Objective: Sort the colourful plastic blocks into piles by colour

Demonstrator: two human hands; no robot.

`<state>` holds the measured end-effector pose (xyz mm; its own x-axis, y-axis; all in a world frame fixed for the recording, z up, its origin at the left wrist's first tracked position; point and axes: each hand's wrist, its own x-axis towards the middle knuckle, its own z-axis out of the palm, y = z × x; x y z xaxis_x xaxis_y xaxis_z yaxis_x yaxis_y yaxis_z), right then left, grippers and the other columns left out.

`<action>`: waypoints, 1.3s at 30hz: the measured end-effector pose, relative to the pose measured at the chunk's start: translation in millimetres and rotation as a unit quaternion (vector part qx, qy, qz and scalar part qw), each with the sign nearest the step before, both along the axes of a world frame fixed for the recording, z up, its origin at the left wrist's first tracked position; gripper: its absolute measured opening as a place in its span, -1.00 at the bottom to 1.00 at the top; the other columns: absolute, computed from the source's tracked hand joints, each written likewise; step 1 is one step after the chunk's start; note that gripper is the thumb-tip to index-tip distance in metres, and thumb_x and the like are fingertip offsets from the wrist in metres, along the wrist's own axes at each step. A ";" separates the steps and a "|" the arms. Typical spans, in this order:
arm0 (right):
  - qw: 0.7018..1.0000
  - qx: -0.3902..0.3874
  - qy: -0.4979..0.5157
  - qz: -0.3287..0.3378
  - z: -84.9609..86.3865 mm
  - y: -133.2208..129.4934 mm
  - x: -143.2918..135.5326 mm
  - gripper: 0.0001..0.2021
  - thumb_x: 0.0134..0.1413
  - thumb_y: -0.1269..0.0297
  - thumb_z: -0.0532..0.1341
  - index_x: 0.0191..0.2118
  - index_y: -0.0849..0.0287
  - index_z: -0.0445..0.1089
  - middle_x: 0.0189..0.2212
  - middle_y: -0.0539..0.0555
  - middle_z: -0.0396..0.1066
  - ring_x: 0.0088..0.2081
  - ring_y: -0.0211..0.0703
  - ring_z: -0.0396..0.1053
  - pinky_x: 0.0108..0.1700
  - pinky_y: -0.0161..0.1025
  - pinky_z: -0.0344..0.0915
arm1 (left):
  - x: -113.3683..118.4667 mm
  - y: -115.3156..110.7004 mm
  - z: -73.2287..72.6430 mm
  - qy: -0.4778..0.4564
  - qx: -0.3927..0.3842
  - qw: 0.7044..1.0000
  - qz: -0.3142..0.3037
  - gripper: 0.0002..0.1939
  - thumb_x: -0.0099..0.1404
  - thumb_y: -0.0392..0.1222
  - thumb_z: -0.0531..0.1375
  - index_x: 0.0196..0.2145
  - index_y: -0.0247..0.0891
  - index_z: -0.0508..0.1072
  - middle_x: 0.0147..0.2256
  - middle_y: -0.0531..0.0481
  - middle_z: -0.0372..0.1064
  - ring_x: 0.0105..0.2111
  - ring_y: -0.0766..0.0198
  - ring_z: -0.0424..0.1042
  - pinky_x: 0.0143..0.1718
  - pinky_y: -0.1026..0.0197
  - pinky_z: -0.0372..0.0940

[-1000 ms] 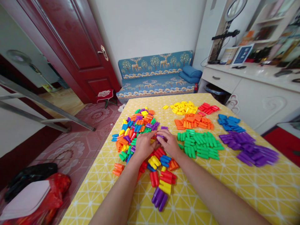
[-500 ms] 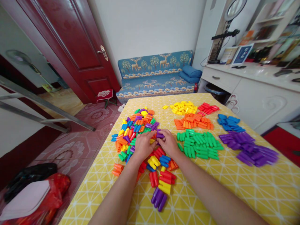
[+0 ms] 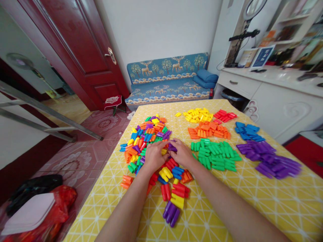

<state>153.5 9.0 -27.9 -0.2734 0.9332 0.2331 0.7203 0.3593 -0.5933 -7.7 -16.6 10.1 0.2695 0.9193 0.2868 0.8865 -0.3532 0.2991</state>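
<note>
My left hand is over the right part of a mixed pile of coloured plastic pieces, its fingers curled inward; what they touch is hard to see. Close against it, my right hand has its fingers closed on a purple piece. The fingertips of both hands almost meet. Right of my hands lie sorted heaps: green, orange, yellow, red, blue and purple. Nearer me are a yellow piece and a purple one.
The pieces lie on a table with a yellow patterned cloth. Beyond it are a blue sofa and a small red stool. A white dresser stands at the right, a metal ladder at the left.
The right hand's fingers have shifted slightly over the purple piece, covering more of it. The heaps look the same.
</note>
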 end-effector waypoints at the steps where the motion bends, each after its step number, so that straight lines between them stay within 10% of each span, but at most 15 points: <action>1: 1.000 -0.006 0.000 0.004 0.7 0.2 0.8 -0.47 -0.01 0.32 0.21 0.15 0.07 0.31 0.16 0.15 0.19 0.11 -0.01 0.26 0.12 -0.12 0.22 | -0.1 -0.1 0.3 -0.002 -0.001 1.000 0.001 -0.41 0.10 -0.19 0.32 0.11 0.00 0.37 -0.03 0.01 0.46 -0.05 0.08 0.43 -0.01 0.08 0.24; 19: 0.998 -0.010 -0.005 0.058 8.1 -4.7 5.3 -0.31 -0.21 0.14 0.38 0.13 0.11 0.29 -0.01 0.10 0.29 -0.05 -0.07 0.33 -0.04 -0.20 0.27 | 0.5 0.2 0.8 -0.002 -0.010 1.000 0.012 -0.50 0.16 -0.20 0.27 0.08 -0.04 0.40 -0.03 -0.01 0.47 -0.05 0.11 0.42 -0.01 0.11 0.24; 25: 0.999 0.025 -0.044 -0.001 1.2 -9.2 -1.1 -0.51 -0.10 0.37 0.25 0.04 0.04 0.37 -0.12 0.09 0.36 -0.11 -0.05 0.36 -0.11 -0.21 0.27 | 0.9 0.6 0.4 0.002 -0.012 1.000 0.016 -0.55 0.18 -0.21 0.24 0.05 -0.06 0.43 -0.09 0.00 0.50 -0.07 0.13 0.43 -0.01 0.13 0.25; 39: 0.978 0.003 0.198 -0.059 -6.4 -2.6 0.6 -0.62 0.02 0.18 0.25 -0.02 0.14 0.31 -0.23 0.06 0.48 -0.22 -0.13 0.43 -0.16 -0.20 0.33 | -0.3 0.8 -0.4 0.008 -0.001 1.000 0.010 -0.64 0.27 -0.06 0.19 0.03 -0.07 0.45 -0.11 -0.04 0.51 -0.09 0.10 0.45 -0.07 0.11 0.26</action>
